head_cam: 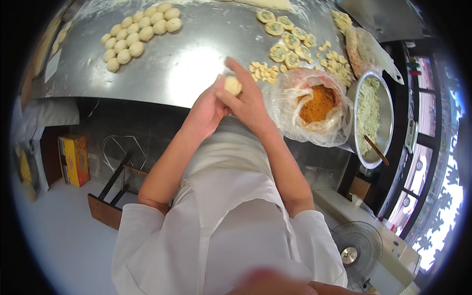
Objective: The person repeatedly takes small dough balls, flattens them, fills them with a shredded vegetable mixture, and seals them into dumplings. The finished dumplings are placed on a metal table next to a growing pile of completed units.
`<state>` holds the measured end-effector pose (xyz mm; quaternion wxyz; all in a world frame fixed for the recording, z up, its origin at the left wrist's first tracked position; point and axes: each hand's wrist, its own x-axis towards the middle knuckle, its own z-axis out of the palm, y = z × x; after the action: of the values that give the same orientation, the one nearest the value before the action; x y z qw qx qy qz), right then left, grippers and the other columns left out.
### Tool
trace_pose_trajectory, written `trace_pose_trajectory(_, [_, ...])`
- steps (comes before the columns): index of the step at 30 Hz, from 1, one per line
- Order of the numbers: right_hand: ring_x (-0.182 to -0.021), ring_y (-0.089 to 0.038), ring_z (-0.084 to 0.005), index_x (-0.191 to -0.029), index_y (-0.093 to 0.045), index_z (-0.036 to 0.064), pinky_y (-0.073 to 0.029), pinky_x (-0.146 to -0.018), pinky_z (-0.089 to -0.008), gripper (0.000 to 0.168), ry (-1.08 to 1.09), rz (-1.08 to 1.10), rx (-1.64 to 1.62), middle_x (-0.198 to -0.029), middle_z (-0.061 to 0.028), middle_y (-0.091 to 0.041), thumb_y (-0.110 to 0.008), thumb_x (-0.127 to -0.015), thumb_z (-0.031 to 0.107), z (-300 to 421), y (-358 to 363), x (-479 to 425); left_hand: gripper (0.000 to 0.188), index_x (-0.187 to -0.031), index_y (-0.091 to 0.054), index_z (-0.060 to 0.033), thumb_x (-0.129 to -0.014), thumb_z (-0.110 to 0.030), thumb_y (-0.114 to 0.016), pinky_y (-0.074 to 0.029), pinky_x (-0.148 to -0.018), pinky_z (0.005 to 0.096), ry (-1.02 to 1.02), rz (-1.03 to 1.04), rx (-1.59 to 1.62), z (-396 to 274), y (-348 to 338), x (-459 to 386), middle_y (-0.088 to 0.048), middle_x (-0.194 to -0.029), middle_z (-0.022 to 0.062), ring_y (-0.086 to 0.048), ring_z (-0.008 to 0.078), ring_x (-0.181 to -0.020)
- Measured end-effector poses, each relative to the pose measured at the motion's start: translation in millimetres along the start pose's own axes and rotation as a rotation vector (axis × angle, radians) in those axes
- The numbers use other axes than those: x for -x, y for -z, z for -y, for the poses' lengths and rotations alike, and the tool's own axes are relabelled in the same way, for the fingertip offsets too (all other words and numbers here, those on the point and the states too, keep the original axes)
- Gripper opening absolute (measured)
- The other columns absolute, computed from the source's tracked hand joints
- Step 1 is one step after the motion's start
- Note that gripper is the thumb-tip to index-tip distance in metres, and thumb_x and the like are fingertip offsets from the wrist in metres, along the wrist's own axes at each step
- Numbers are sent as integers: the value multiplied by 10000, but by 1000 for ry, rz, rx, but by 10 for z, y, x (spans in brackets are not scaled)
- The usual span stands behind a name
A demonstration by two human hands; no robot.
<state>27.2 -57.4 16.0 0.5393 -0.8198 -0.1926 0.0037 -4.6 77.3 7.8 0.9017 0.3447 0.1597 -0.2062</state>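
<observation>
A round, pale dough ball (pixel 233 85) sits between my two hands, over the near edge of the steel worktop (pixel 155 77). Around its left and lower side is my left hand (pixel 209 107). My right hand (pixel 247 97) has its thumb against the ball and its index finger stretched out past it. At the upper left, rows of smooth dough balls (pixel 132 38) stand close together. To the upper right lie flat dough rounds topped with green filling (pixel 278 52). Small dough pieces (pixel 263 72) are scattered just right of my hands.
An open plastic bag of orange-brown crumbly filling (pixel 318 104) sits at the right, beside a metal bowl (pixel 391 110) of pale green filling with a wooden handle in it. More dough pieces (pixel 336 66) lie behind the bag. Below are a stool (pixel 105 211) and a fan (pixel 357 254).
</observation>
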Motion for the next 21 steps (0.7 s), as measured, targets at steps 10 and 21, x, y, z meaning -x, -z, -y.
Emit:
trace_pose_trajectory(10, [-1111, -633, -316, -1218, -662, 24, -413, -1091, -378, 323, -85, -129, -67, -1205, -155, -688, -567, -1018, 259, -81, 244, 145, 496, -1364, -507, -31, -1121, -426, -332, -521, -938, 360, -56, 47, -35, 279, -308, 0, -624, -1232, 95, -622, 171, -1077])
trace_pose_trajectory(21, [-962, -649, -145, -1208, -708, 23, -513, -868, -290, 329, -271, -14, -352, -1059, -88, -722, -521, -1030, 226, -18, 468, 260, 514, -1285, -557, -45, -1109, -481, -349, -526, -855, 324, 11, 75, -253, 328, -470, 6, -643, -1106, 73, -611, 140, -946])
